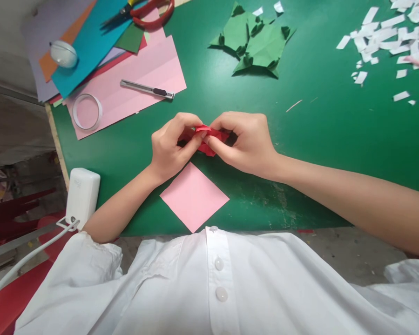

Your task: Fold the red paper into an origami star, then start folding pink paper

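One angular red paper (207,149), seemingly creased

Paper-craft workspace, room type uncertain: green tabletop (321,130); coloured paper sheets (91,44), scissors (137,13), cutter knife (146,89) and tape roll (99,114), upper left; folded green paper pieces (267,46), upper centre; white paper scraps (384,35), upper right.

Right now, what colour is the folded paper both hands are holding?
The folded paper is red, seen in the head view.
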`<move>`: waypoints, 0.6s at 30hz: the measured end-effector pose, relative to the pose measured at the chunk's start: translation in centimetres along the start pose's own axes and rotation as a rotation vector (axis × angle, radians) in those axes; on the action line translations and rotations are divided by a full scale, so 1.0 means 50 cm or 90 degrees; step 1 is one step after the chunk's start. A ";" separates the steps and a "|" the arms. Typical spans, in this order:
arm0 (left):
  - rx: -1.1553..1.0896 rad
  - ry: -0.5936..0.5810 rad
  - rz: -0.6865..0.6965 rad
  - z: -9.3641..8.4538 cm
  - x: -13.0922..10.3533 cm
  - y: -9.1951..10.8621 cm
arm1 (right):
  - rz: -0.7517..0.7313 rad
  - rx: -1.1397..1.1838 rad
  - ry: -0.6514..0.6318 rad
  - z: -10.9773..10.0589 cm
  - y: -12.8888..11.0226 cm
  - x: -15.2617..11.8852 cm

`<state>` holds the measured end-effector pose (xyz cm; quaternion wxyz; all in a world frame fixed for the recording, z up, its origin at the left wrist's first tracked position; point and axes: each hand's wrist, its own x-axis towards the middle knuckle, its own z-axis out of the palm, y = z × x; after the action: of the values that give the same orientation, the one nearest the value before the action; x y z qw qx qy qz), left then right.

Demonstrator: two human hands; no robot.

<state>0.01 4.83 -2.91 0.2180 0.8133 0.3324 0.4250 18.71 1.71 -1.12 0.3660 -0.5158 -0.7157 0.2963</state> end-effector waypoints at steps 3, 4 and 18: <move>0.112 0.041 0.072 0.001 -0.001 0.009 | -0.022 -0.026 -0.006 0.002 0.000 -0.001; 0.141 0.048 0.092 0.002 -0.001 0.012 | -0.025 -0.028 -0.008 0.003 0.000 -0.002; 0.202 0.037 0.157 0.008 -0.007 0.009 | 0.017 -0.024 -0.013 0.005 -0.006 0.001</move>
<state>0.34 4.23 -3.03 0.0233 0.8594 0.2992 0.4139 18.34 1.67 -1.01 0.3451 -0.5288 -0.7179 0.2931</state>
